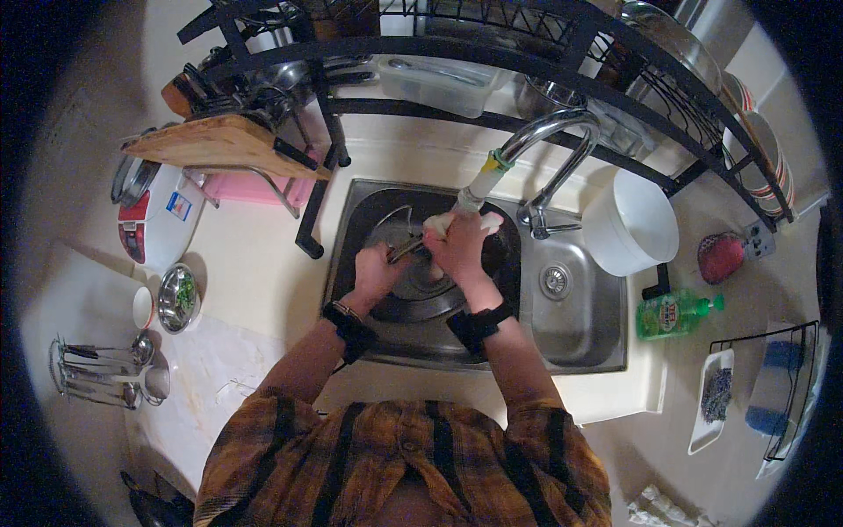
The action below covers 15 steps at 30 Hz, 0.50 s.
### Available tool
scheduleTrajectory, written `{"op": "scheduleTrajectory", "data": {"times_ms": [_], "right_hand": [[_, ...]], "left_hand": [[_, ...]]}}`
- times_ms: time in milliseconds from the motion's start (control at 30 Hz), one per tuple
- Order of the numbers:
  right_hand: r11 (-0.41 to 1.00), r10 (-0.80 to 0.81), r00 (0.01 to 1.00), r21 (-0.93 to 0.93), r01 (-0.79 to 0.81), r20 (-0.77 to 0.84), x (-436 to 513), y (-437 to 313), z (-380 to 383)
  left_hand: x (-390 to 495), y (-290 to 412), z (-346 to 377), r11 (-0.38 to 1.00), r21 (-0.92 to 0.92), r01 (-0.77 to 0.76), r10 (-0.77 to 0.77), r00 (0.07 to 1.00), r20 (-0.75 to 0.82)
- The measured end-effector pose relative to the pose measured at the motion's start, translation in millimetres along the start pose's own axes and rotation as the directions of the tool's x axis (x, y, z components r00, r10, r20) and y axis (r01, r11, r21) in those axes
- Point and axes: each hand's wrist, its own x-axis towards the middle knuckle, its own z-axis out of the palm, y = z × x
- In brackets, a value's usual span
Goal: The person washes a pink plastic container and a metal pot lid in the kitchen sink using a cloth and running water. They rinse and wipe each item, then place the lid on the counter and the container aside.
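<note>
Over the left basin of the steel sink (343, 217), both hands work close together below the chrome faucet (546, 125). My left hand (377, 270) grips a narrow, dark metallic utensil (405, 249); its exact kind cannot be told, and its far end disappears behind the other hand. In my right hand (459, 245) is a crumpled white and pink cloth (490, 222), partly hidden by the fingers and close to the utensil. Beneath them a round, dark metal vessel (421, 304) lies in the basin, mostly covered by my hands. The clear spout tip (471, 199) ends just above the cloth.
A black rack (421, 109) spans the back. The white tub (625, 227) stands behind the small right basin (579, 316), with a green soap bottle (672, 316) to its right. A wooden cutting board (217, 148) and a metal bowl of chopped greens (179, 298) are left.
</note>
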Motion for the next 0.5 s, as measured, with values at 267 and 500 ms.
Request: {"op": "scheduleTrajectory", "data": {"times_ms": [267,500], "right_hand": [[0.909,0.313,0.932,0.344,-0.237,-0.184,-7,36,43],[0.564,0.599,0.774,0.58,-0.588,0.204,-4,139,70]], "left_hand": [[-14,-3,10,0.98,-0.149,-0.133,0.115,0.986,-0.122],[-15,-19,12,0.982,-0.124,-0.143,0.139,0.99,-0.038]]}}
